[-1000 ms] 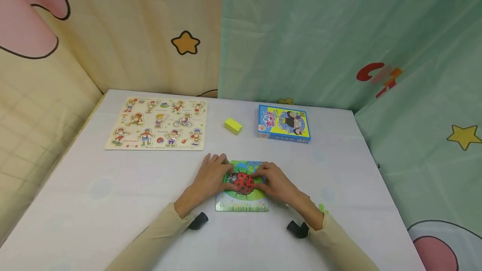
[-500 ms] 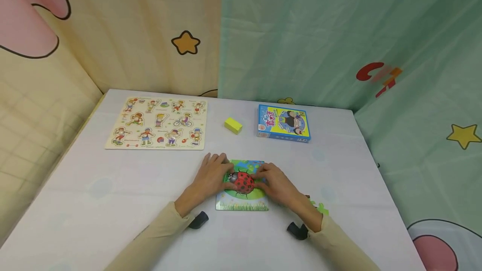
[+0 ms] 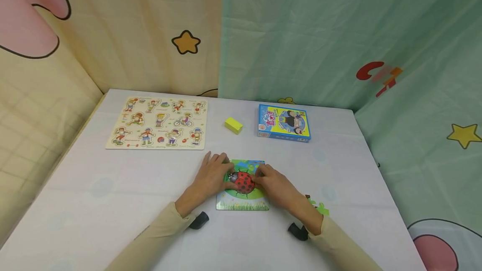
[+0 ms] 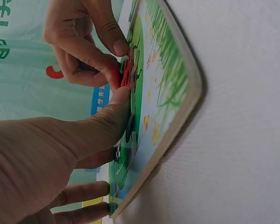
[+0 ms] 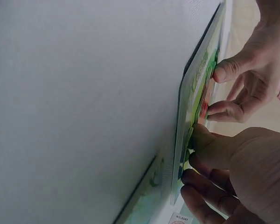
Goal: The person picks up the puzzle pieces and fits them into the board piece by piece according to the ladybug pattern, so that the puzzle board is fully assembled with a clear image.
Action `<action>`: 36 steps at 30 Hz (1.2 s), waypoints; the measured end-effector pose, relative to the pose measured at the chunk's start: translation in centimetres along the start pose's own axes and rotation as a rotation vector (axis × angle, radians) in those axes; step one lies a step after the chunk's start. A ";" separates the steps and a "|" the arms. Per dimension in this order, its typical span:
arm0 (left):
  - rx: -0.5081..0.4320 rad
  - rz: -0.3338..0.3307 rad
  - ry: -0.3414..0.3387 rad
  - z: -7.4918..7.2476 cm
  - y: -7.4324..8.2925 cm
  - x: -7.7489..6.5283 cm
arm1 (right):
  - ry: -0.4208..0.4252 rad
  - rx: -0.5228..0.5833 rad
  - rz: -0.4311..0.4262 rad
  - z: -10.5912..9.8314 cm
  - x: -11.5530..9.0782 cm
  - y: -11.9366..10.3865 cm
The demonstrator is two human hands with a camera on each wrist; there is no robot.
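A small square ladybug jigsaw puzzle (image 3: 242, 204) lies flat on the white table in front of the person. Its red ladybug (image 3: 245, 183) sits between the two hands, and some pieces stand slightly proud of the board in the left wrist view. On the left side, the left hand (image 3: 211, 177) holds a puzzle piece with its thumb (image 4: 119, 97) and index finger; the other fingers reach the board's far edge. From the right, the right hand (image 3: 276, 185) pinches a puzzle piece at the ladybug's rear, between thumb (image 5: 206, 140) and curled index finger. The pinched edges are partly hidden.
A wooden board with sports figures (image 3: 156, 123) lies at the back left. Behind the puzzle are a yellow block (image 3: 233, 125) and a blue-and-yellow box (image 3: 284, 123). Small green pieces (image 3: 322, 209) lie beside the right forearm. A black curved object (image 3: 298, 231) sits by the right wrist.
The right hand's thumb and index finger have drawn closer together at the ladybug. More of the green pieces shows beside the right forearm. The left hand has hardly moved.
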State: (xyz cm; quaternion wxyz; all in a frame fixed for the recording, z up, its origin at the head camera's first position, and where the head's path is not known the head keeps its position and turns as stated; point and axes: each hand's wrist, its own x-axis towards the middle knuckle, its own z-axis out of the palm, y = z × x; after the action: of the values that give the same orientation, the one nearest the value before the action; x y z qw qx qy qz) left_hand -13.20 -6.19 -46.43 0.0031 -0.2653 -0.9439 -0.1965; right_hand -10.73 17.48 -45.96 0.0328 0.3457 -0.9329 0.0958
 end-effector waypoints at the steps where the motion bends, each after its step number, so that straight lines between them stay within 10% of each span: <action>1: 0.000 0.001 0.002 0.0 0.0 0.0 | 0.001 0.002 0.007 0.0 0.0 0.0; 14: -0.011 0.008 -0.007 -0.4 0.0 -0.2 | -0.060 -0.044 0.093 -0.2 0.4 -0.1; 24: -0.087 0.033 -0.206 -1.8 -1.3 -0.4 | -0.129 0.104 0.160 -1.1 0.7 0.3; 36: -0.112 0.042 -0.219 -1.9 -1.9 -0.2 | -0.103 0.100 0.173 -0.8 0.9 0.5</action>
State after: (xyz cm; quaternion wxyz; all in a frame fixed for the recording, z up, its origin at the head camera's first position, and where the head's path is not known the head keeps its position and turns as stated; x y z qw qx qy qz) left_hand -14.18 -8.50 -45.43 -0.1110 -0.3046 -0.9204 -0.2187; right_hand -11.74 17.48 -45.10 -0.0410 0.2698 -0.9536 0.1268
